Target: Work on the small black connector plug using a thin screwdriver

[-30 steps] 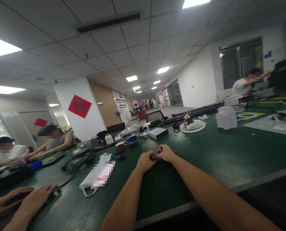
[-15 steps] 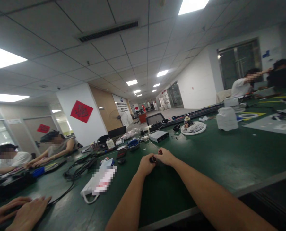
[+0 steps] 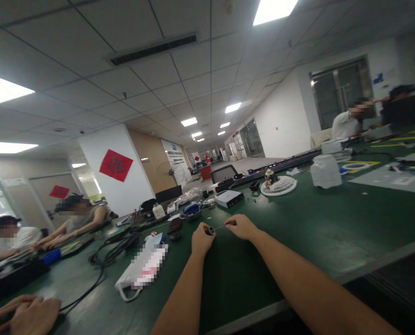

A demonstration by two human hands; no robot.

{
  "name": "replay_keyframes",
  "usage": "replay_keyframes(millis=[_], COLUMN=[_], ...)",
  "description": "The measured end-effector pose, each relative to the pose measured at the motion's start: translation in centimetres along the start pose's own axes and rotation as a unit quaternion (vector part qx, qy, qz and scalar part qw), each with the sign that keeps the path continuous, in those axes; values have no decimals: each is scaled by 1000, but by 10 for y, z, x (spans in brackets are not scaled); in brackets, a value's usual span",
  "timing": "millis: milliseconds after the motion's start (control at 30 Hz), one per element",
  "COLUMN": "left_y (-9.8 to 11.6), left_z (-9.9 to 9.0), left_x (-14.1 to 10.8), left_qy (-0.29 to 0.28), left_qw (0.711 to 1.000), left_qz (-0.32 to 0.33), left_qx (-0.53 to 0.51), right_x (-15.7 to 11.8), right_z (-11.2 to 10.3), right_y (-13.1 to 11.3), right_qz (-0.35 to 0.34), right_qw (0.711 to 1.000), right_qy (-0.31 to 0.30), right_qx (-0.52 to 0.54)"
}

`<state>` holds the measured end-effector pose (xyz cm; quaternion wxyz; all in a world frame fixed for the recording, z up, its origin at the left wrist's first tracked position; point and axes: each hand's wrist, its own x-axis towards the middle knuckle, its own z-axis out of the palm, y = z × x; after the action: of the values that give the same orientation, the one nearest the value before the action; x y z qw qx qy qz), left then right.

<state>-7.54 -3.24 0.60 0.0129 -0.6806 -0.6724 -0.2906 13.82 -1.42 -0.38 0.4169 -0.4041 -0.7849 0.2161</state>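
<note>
My left hand [image 3: 201, 239] is closed round a small dark cylindrical part [image 3: 211, 231], whose round, light-rimmed end faces right. My right hand [image 3: 242, 227] pinches a thin rod-like tool [image 3: 221, 227]; its slim shaft points left toward the cylindrical part. I cannot make out the tool's exact kind or whether its tip touches the part. Both hands are just above the green table [image 3: 235, 279], a short gap apart. Beyond them lies a grey box-shaped device [image 3: 229, 199].
A white bag [image 3: 144, 263], a computer mouse [image 3: 174, 236] and black cables [image 3: 112, 249] lie to the left. Another person's hands [image 3: 36, 314] rest at lower left. A white fan grille [image 3: 280, 186] and a white container [image 3: 325, 172] stand to the right.
My hands have moved apart; the left shifted left with the cylindrical part, whose round end shows more. The thin tool has swung from pointing up-left to lying nearly level.
</note>
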Motion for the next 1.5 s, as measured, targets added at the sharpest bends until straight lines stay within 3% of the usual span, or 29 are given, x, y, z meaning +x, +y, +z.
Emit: replay_keyframes(millis=[333, 733, 1500], left_y=[6, 11, 14], left_z=[2, 4, 6], left_x=[-2, -4, -4], left_qy=[-25, -59, -65], left_qw=[997, 994, 991], left_qz=[57, 74, 100], left_qx=[-43, -52, -54], right_x=[-3, -5, -4], right_z=[-6, -9, -6], right_y=[-1, -4, 1], right_qz=[12, 55, 107], right_qw=[999, 995, 991], right_qy=[25, 36, 52], right_qx=[-27, -71, -66])
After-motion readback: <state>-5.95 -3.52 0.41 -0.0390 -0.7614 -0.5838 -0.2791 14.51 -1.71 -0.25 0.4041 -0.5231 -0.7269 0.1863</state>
